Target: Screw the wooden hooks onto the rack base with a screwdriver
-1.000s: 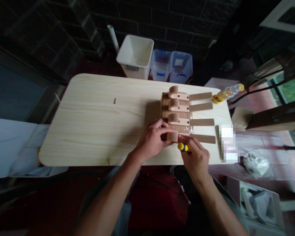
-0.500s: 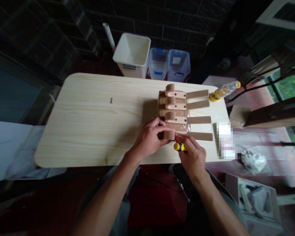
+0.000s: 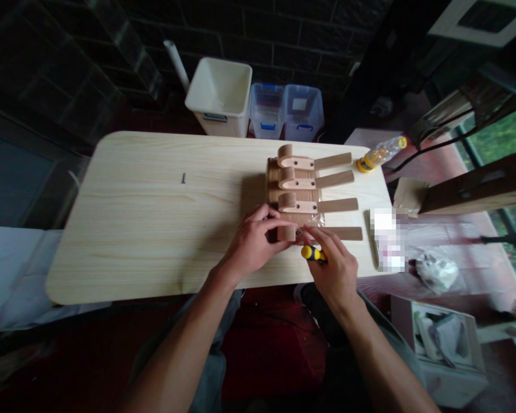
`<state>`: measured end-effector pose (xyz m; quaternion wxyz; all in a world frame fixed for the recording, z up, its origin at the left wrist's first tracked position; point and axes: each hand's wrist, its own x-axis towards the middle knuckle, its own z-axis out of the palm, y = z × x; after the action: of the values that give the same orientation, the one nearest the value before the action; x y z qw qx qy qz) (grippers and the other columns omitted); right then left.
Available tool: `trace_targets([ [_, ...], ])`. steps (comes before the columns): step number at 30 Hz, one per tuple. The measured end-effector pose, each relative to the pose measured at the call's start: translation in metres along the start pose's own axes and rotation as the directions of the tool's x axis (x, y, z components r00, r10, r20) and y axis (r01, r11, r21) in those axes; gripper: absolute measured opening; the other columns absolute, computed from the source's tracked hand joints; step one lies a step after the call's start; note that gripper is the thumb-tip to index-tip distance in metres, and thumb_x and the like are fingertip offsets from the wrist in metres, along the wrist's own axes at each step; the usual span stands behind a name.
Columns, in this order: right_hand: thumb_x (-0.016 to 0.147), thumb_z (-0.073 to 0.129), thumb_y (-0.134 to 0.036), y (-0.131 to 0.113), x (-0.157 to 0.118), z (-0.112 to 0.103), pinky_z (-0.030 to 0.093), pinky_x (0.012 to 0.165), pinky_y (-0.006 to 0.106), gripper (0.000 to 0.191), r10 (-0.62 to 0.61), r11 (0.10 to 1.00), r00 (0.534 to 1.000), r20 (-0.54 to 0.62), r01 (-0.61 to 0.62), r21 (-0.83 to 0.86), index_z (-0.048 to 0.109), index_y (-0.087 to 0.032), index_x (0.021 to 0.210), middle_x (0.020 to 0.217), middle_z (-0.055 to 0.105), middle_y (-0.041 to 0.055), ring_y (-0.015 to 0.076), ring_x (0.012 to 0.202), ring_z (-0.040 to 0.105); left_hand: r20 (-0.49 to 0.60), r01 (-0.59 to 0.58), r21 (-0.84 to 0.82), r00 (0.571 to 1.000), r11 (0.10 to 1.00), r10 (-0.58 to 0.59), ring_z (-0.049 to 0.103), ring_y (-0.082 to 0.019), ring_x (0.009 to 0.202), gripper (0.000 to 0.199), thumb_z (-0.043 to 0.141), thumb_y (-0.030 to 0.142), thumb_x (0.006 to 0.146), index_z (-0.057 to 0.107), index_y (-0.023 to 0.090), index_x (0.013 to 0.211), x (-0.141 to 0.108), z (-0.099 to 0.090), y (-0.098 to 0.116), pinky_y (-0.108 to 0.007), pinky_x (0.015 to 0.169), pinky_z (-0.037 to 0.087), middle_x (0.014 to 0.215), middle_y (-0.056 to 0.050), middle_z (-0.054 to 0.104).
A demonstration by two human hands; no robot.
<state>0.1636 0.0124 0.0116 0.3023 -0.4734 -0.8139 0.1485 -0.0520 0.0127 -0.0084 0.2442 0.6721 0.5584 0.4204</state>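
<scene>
Two hands at a row of wooden hooks

The left hand (image 3: 249,244) is closed around the curled end of the nearest wooden hook (image 3: 286,232), fingers wrapped over the top and pressing it down. The right hand (image 3: 332,267) grips a yellow-and-black screwdriver (image 3: 313,253) in a tight pinch, its handle sticking out to the left below the fingers. The fingers hide the shaft and tip, so the tip looks to be near the hook's metal fitting, though that is hard to tell from this view.

That hook lies at the near end of a row of four on a wooden board (image 3: 273,183), with the other three hooks (image 3: 296,180) side by side farther away, their flat strips pointing right. Clear plastic wrap (image 3: 317,220) lies between the two nearest hooks. All this sits on a pale pine tabletop (image 3: 112,241), with a lone screw (image 3: 183,178) well left of the row.

A yellow-capped plastic bottle (image 3: 380,154) lies by the far right corner. Beyond the far edge, on the floor, stand a cream bin (image 3: 218,97) and two clear plastic boxes (image 3: 284,112)
</scene>
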Motion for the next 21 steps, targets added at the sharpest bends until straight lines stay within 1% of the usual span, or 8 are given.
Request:
trace_targets([
  [3, 0.095, 0.063, -0.009, 0.000, 0.001, -0.005, 0.069, 0.098, 0.032, 0.048, 0.043, 0.999, 0.999, 0.002, -0.043, 0.002, 0.071, -0.029, 0.138, 0.138, 0.079, 0.0049, 0.0215, 0.124, 0.078, -0.002, -0.006, 0.006, 1.000, 1.000, 0.006, 0.070, -0.022, 0.109, 0.032, 0.093, 0.025, 0.084, 0.085, 0.027, 0.115, 0.000, 0.000, 0.000, -0.037, 0.097, 0.061, 0.109, -0.005, 0.067],
  [7, 0.097, 0.064, -0.009, 0.002, 0.001, -0.009, 0.068, 0.104, 0.034, 0.043, 0.066, 0.996, 0.997, 0.049, -0.068, 0.048, 0.075, -0.029, 0.133, 0.144, 0.076, 0.0041, 0.0217, 0.130, 0.076, -0.017, -0.001, 0.013, 1.000, 1.000, 0.001, 0.070, -0.022, 0.108, 0.029, 0.092, 0.032, 0.086, 0.085, 0.028, 0.114, -0.001, 0.001, 0.002, -0.037, 0.097, 0.061, 0.109, -0.004, 0.066],
  [12, 0.099, 0.064, -0.010, 0.005, 0.002, -0.009, 0.065, 0.112, 0.037, 0.042, 0.090, 0.990, 0.990, 0.107, -0.101, 0.100, 0.076, -0.030, 0.134, 0.146, 0.075, 0.0030, 0.0209, 0.131, 0.075, -0.021, 0.005, 0.013, 1.000, 1.000, -0.005, 0.070, -0.021, 0.108, 0.028, 0.091, 0.036, 0.088, 0.083, 0.028, 0.114, -0.001, 0.002, 0.003, -0.037, 0.097, 0.061, 0.111, -0.005, 0.066],
  [16, 0.099, 0.066, -0.011, 0.005, 0.004, -0.010, 0.064, 0.114, 0.037, 0.040, 0.107, 0.985, 0.985, 0.134, -0.123, 0.119, 0.076, -0.030, 0.133, 0.145, 0.075, 0.0027, 0.0204, 0.129, 0.076, -0.029, 0.020, -0.029, 0.999, 0.999, -0.020, 0.069, -0.019, 0.102, 0.044, 0.092, 0.040, 0.087, 0.074, 0.027, 0.126, -0.006, 0.004, 0.003, -0.032, 0.088, 0.060, 0.112, -0.004, 0.068],
  [18, 0.099, 0.066, -0.011, 0.005, 0.005, -0.011, 0.064, 0.114, 0.037, 0.040, 0.115, 0.983, 0.984, 0.136, -0.132, 0.125, 0.077, -0.030, 0.132, 0.145, 0.076, 0.0026, 0.0204, 0.127, 0.077, -0.113, 0.045, -0.028, 0.992, 0.999, -0.048, 0.068, -0.018, 0.097, 0.051, 0.094, 0.042, 0.083, 0.068, 0.024, 0.123, -0.015, 0.006, 0.006, -0.031, 0.085, 0.059, 0.110, -0.003, 0.069],
  [19, 0.099, 0.067, -0.011, 0.004, 0.005, -0.012, 0.064, 0.113, 0.038, 0.039, 0.118, 0.983, 0.984, 0.136, -0.136, 0.127, 0.077, -0.030, 0.132, 0.144, 0.076, 0.0026, 0.0205, 0.127, 0.077, -0.203, 0.059, -0.022, 0.977, 0.998, -0.062, 0.068, -0.018, 0.099, 0.050, 0.094, 0.042, 0.083, 0.065, 0.023, 0.119, -0.021, 0.008, 0.008, -0.032, 0.088, 0.059, 0.112, -0.003, 0.069],
  [20, 0.099, 0.067, -0.011, 0.004, 0.005, -0.012, 0.065, 0.113, 0.038, 0.039, 0.120, 0.982, 0.983, 0.135, -0.138, 0.128, 0.077, -0.030, 0.131, 0.143, 0.077, 0.0026, 0.0206, 0.126, 0.077, -0.292, 0.053, -0.012, 0.955, 0.999, -0.054, 0.069, -0.020, 0.105, 0.046, 0.093, 0.040, 0.084, 0.062, 0.023, 0.113, -0.027, 0.010, 0.012, -0.034, 0.092, 0.060, 0.116, -0.005, 0.070],
  [21, 0.099, 0.067, -0.010, 0.003, 0.005, -0.012, 0.065, 0.112, 0.038, 0.039, 0.122, 0.982, 0.983, 0.134, -0.139, 0.129, 0.078, -0.030, 0.131, 0.143, 0.077, 0.0027, 0.0208, 0.126, 0.078, -0.337, 0.032, 0.025, 0.941, 0.999, -0.022, 0.069, -0.022, 0.113, 0.039, 0.091, 0.038, 0.086, 0.061, 0.022, 0.105, -0.034, 0.012, 0.016, -0.039, 0.100, 0.059, 0.120, -0.007, 0.070],
])
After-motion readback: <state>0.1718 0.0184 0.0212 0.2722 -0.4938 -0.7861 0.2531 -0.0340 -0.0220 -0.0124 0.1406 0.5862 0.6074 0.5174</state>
